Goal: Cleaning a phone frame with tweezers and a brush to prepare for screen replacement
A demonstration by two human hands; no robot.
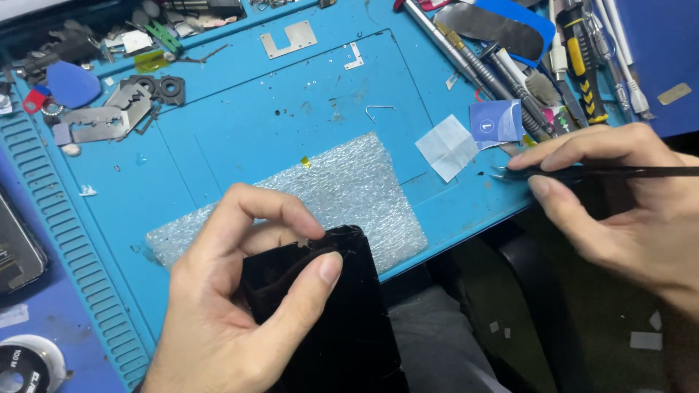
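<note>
One clear bubble-wrap sheet [320,196], one black velvet cloth [328,320] and one pair of thin black metal tweezers [582,172] are present. Two hands are in view. Two small silver metal brackets [289,38] lie on the blue worktop mat [240,124].

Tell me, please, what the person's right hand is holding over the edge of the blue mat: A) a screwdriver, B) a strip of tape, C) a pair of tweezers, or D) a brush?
C: the right hand pinches slim dark tweezers between thumb and forefinger, tips pointing left over the blue mat, while the left hand grips a black cloth.
</note>
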